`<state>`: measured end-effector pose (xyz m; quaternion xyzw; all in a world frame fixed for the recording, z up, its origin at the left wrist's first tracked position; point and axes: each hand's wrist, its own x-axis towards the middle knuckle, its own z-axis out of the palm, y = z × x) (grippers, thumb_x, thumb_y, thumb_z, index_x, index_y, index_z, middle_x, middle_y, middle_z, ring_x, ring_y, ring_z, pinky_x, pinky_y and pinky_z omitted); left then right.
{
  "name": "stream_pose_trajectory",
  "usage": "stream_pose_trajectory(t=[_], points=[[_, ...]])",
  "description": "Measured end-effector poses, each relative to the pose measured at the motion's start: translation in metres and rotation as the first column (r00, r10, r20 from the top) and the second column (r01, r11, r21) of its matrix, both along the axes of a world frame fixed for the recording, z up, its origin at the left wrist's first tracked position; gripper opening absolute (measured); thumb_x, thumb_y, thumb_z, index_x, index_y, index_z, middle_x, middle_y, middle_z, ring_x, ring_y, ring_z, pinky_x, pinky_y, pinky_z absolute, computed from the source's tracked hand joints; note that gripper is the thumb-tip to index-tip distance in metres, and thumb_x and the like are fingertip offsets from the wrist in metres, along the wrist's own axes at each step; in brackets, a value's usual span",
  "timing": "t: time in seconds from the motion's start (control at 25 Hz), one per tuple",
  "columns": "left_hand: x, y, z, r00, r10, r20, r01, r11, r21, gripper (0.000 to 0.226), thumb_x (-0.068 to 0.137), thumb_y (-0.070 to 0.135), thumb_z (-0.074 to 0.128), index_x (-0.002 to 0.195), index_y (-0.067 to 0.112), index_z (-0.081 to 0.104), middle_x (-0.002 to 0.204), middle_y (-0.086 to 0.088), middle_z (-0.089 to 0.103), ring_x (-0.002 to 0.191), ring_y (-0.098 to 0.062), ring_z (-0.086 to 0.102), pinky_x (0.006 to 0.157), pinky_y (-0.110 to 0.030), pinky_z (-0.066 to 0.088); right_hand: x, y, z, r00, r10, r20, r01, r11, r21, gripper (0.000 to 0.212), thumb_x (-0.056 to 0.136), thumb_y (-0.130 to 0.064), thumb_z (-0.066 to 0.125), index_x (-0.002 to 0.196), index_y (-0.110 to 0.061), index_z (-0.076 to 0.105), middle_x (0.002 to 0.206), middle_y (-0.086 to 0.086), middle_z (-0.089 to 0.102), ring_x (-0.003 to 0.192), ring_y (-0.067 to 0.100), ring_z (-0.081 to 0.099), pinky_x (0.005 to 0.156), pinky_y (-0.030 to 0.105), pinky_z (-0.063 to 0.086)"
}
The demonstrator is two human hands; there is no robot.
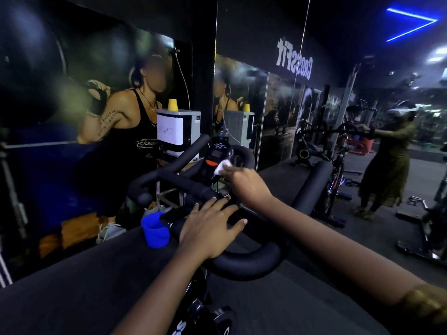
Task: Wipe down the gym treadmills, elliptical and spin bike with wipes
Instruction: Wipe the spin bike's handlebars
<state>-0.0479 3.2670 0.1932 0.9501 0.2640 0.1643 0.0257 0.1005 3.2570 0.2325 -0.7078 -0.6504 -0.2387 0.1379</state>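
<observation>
A black spin bike fills the middle of the view, its looped padded handlebar (246,263) curving in front of me. My left hand (210,228) lies flat on the middle of the handlebar, fingers spread. My right hand (246,187) reaches forward, pinching a small white wipe (222,167). The wipe presses against the right edge of the bike's black console (215,154), which has an orange button strip. A blue cup (154,230) sits in a holder on the left of the handlebar.
A mirror wall (338,97) on the right reflects me and the bike. A wall mural of a person (125,117) is on the left, with a white appliance (179,131) and a yellow cup (173,105) on it. Dark floor lies below.
</observation>
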Motion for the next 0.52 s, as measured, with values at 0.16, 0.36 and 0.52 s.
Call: stream_pose_trajectory(t=[0.16,0.36,0.52], points=[[-0.001,-0.002,-0.002,1.000,0.001,0.012,-0.001,1.000,-0.014,0.052,0.096,0.059,0.029,0.144,0.039,0.034,0.156,0.012,0.022,0.145,-0.013,0.015,0.118,-0.040,0.014,0.002,-0.008,0.006,0.971,0.194,-0.142,-0.177,0.976,0.126,0.036,0.080,0.004,0.052,0.108,-0.012,0.068,0.112,0.005,0.068,0.103,0.021,0.064,0.090,0.032,0.046],[-0.001,-0.002,0.000,1.000,-0.006,0.019,0.007,1.000,-0.030,0.053,0.096,0.059,0.029,0.145,0.043,0.027,0.158,0.015,0.016,0.146,-0.011,0.013,0.118,-0.040,0.012,0.030,0.017,0.036,0.938,0.009,-0.348,0.117,0.934,0.338,0.042,0.088,0.006,0.044,0.122,-0.012,0.062,0.107,0.014,0.069,0.094,0.024,0.066,0.077,0.013,0.040],[-0.002,-0.003,0.000,1.000,-0.007,0.019,0.007,1.000,-0.024,0.053,0.096,0.059,0.030,0.146,0.042,0.028,0.158,0.015,0.016,0.145,-0.012,0.013,0.118,-0.040,0.013,0.018,0.014,0.009,0.916,0.007,-0.401,0.132,0.939,0.318,0.042,0.091,-0.008,0.046,0.130,-0.021,0.055,0.103,0.018,0.065,0.083,0.026,0.063,0.071,0.024,0.040]])
